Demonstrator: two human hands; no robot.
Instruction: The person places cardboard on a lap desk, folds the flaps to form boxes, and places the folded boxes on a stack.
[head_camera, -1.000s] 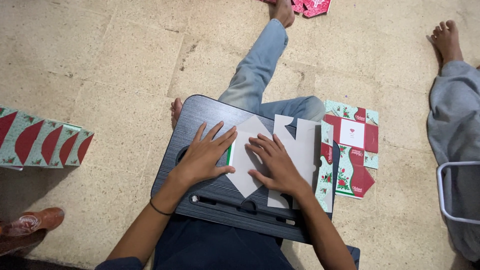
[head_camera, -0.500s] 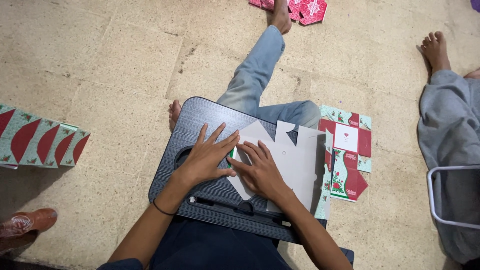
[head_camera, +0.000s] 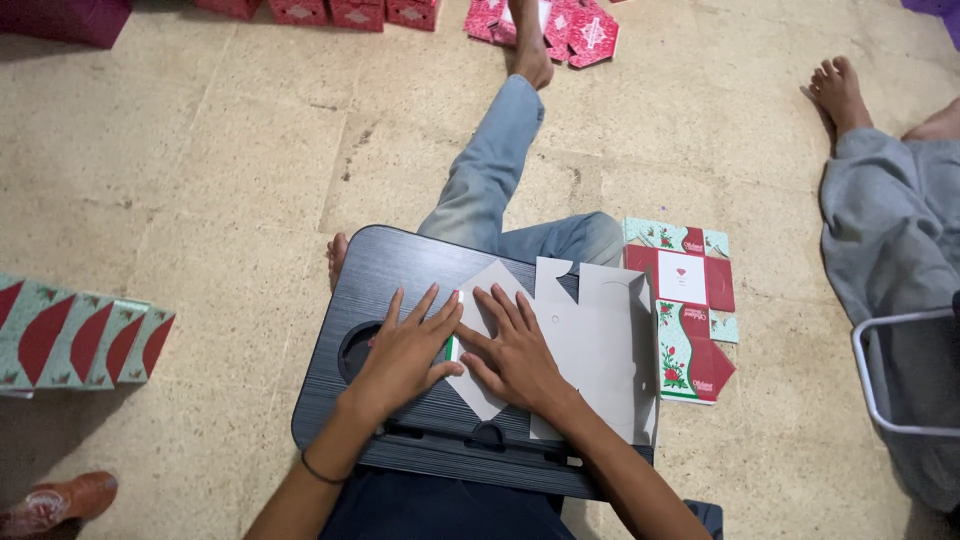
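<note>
Head view looks straight down at a person sitting on a stone floor (head_camera: 200, 180) with a dark lap desk (head_camera: 390, 270) across the legs. At far left a row of folded green-and-red boxes (head_camera: 80, 340) lies on the floor, and a brown shoe (head_camera: 55, 500) shows at the bottom corner. On the desk, the left hand (head_camera: 405, 350) lies flat, palm down, fingers spread wide, holding nothing; its fingertips reach the left edge of a grey flat carton (head_camera: 590, 350), where a small green-and-red strip shows. A thin dark band circles the left wrist. Just beside it, the right hand (head_camera: 515, 355) also lies flat and spread, pressing down on the carton's pointed left flap, gripping nothing. The carton lies unfolded, grey side up, covering the desk's right half and reaching over its right edge. Touching the carton's right side, a printed carton (head_camera: 690, 310) in green, red and white lies flat on the floor. Beyond the desk a jeans leg (head_camera: 490, 170) stretches away toward red boxes (head_camera: 560, 25) at the top. At far right sits another person in grey clothes (head_camera: 890, 240), bare foot out, beside a metal frame (head_camera: 880, 390).
</note>
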